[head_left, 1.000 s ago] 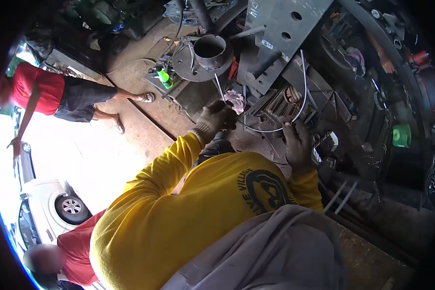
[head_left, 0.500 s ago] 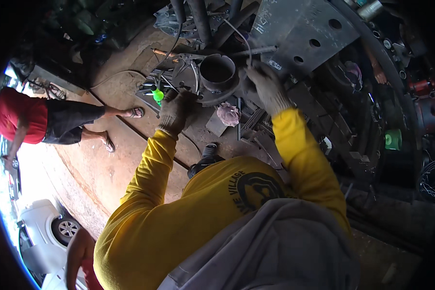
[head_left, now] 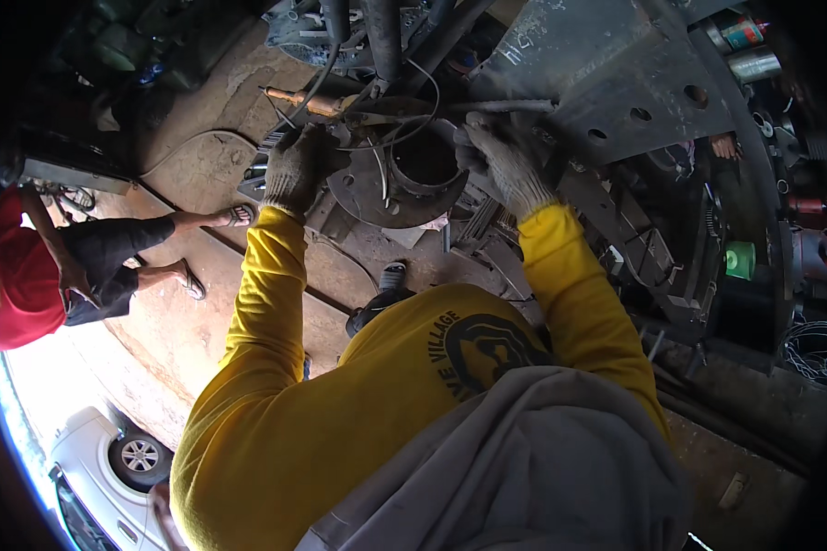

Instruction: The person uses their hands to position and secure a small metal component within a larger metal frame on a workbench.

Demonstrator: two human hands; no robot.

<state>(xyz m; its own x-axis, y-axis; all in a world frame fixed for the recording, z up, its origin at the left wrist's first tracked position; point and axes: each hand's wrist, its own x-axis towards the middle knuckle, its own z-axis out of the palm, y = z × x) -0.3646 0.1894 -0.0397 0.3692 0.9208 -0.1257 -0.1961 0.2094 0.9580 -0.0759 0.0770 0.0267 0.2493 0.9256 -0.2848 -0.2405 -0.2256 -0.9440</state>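
My left hand [head_left: 292, 173], in a knitted work glove, is closed at the left of a dark round metal plate [head_left: 390, 209]. What its fingers hold is hidden in shadow. A short dark steel pipe [head_left: 424, 163] stands on the plate. My right hand [head_left: 505, 163], gloved too, has its fingers curled at the pipe's right rim; what they grip, if anything, does not show. A thin cable [head_left: 436, 96] loops above the pipe. Beyond my left hand lies a tool with an orange-brown handle [head_left: 312, 100].
Large steel plates with holes [head_left: 641, 115] lean at the far right. Thick dark pipes [head_left: 381, 37] reach in from the top. Scrap metal pieces [head_left: 634, 230] lie at the right. A person in a red shirt [head_left: 29, 266] stands at the left, near a white car [head_left: 92, 459].
My left hand has shifted left, and the bright green item beside it is out of sight. The cable, which rose from my right hand, now loops over the pipe. The whole view has shifted slightly.
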